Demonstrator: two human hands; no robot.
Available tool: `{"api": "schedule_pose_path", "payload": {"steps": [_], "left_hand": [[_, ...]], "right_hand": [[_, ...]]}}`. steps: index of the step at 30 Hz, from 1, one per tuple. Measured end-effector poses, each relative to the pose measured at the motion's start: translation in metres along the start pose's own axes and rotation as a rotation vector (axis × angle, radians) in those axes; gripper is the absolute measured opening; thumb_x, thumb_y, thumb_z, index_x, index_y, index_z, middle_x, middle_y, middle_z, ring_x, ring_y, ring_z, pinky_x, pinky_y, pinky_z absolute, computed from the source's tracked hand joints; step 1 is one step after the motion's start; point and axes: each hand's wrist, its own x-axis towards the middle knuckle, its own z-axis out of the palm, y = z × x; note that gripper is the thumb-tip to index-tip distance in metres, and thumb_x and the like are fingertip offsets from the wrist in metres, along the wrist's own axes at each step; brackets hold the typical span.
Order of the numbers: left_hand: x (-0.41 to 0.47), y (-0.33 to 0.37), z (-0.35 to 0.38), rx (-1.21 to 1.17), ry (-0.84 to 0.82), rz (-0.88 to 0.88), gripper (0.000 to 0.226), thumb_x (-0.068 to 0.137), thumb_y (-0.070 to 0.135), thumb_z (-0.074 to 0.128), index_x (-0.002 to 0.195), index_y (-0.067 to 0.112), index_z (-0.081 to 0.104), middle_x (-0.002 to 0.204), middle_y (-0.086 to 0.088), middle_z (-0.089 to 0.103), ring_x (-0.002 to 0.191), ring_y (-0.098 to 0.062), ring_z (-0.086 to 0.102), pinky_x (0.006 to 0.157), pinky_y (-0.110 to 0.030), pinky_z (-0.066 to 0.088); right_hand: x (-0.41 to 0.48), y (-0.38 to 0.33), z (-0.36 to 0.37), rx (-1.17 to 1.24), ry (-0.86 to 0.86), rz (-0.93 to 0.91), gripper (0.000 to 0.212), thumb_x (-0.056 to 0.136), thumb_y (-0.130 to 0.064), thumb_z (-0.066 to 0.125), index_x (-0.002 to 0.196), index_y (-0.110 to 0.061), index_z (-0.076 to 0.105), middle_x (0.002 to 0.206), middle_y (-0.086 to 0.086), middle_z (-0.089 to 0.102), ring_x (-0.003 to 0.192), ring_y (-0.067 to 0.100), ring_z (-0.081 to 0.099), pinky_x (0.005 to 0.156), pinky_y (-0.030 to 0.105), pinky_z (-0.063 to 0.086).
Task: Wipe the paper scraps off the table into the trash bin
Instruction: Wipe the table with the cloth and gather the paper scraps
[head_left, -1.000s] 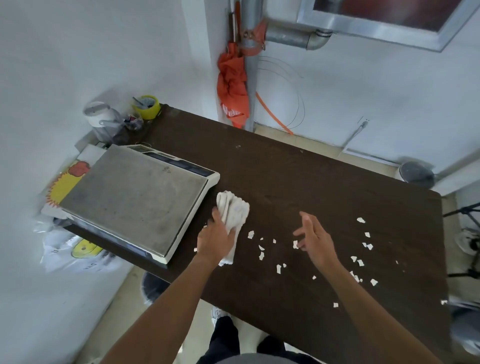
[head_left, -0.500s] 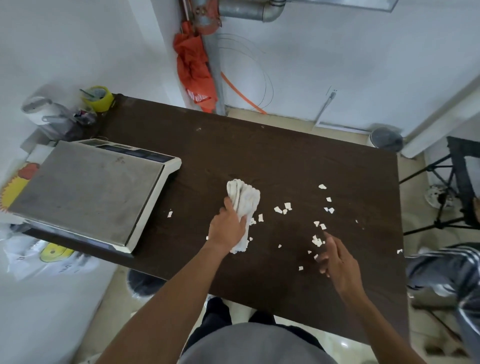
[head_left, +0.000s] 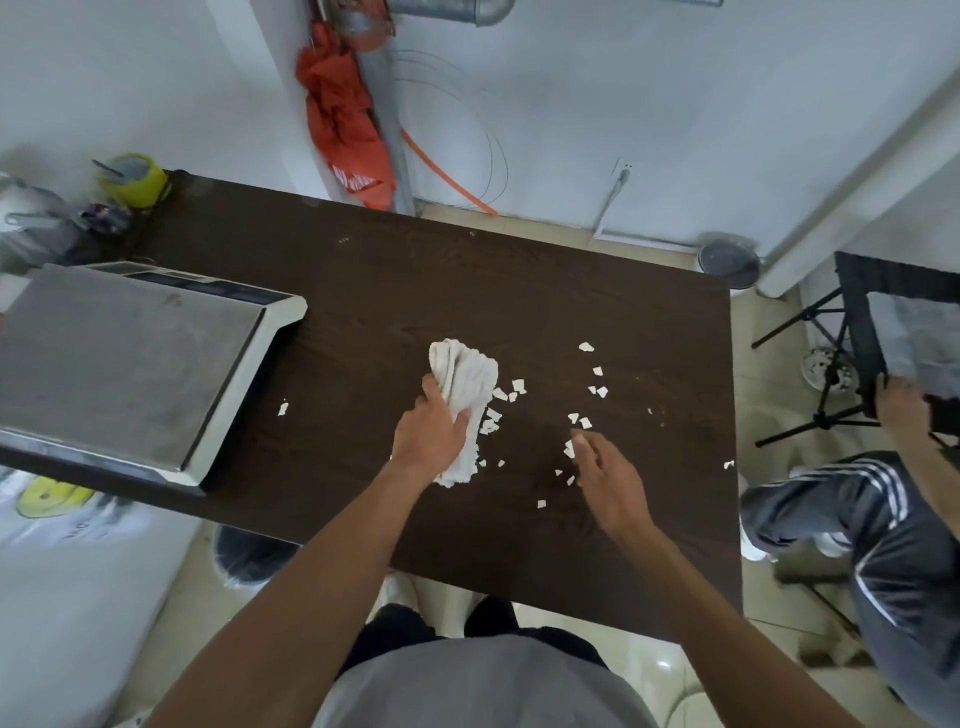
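My left hand (head_left: 428, 434) presses a folded white cloth (head_left: 465, 379) onto the dark wooden table (head_left: 395, 301). Several white paper scraps (head_left: 592, 387) lie scattered to the right of the cloth, some bunched against its right edge. One stray scrap (head_left: 282, 408) sits near the scale. My right hand (head_left: 608, 480) hovers low over the scraps with its fingers apart and nothing in it. A dark trash bin (head_left: 249, 556) with a plastic liner stands on the floor below the table's near edge, left of my left arm.
A large flat weighing scale (head_left: 130, 358) fills the table's left end. A yellow tape roll (head_left: 136, 179) and clutter stand at the far left corner. Another person (head_left: 893, 540) sits at the right beside a black stand (head_left: 831, 364). A round grey lid (head_left: 727, 260) lies on the floor beyond the table.
My left hand has pushed the cloth to the right across the table, gathering scraps against it. My right hand has drawn nearer the scraps. The view has swung right.
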Motion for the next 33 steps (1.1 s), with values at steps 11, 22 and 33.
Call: {"api": "schedule_pose_path", "payload": {"steps": [11, 22, 33], "left_hand": [[-0.009, -0.088, -0.062, 0.022, 0.103, -0.116, 0.073, 0.098, 0.056, 0.048, 0.147, 0.006, 0.027, 0.12, -0.013, 0.067, 0.105, -0.035, 0.068, 0.086, -0.042, 0.052], [-0.048, -0.187, -0.064, 0.173, 0.078, -0.196, 0.07, 0.099, 0.056, 0.046, 0.143, 0.004, 0.03, 0.123, -0.013, 0.064, 0.107, -0.032, 0.068, 0.086, -0.038, 0.054], [-0.048, -0.114, -0.018, 0.038, 0.002, 0.097, 0.068, 0.098, 0.051, 0.05, 0.142, 0.001, 0.035, 0.117, -0.014, 0.067, 0.097, -0.033, 0.071, 0.083, -0.041, 0.057]], "right_hand": [[0.0, -0.058, 0.046, -0.08, -0.04, -0.08, 0.034, 0.097, -0.049, 0.045, 0.109, -0.022, 0.061, 0.106, -0.007, 0.062, 0.096, 0.012, 0.059, 0.087, 0.034, 0.045], [-0.037, -0.063, 0.095, -0.092, -0.05, -0.078, 0.03, 0.089, -0.06, 0.042, 0.094, -0.034, 0.058, 0.1, -0.007, 0.064, 0.087, 0.016, 0.067, 0.089, 0.044, 0.051], [-0.099, -0.034, 0.083, -0.054, 0.113, 0.044, 0.027, 0.099, -0.049, 0.045, 0.102, -0.027, 0.061, 0.101, -0.003, 0.06, 0.085, 0.019, 0.066, 0.086, 0.044, 0.052]]}}
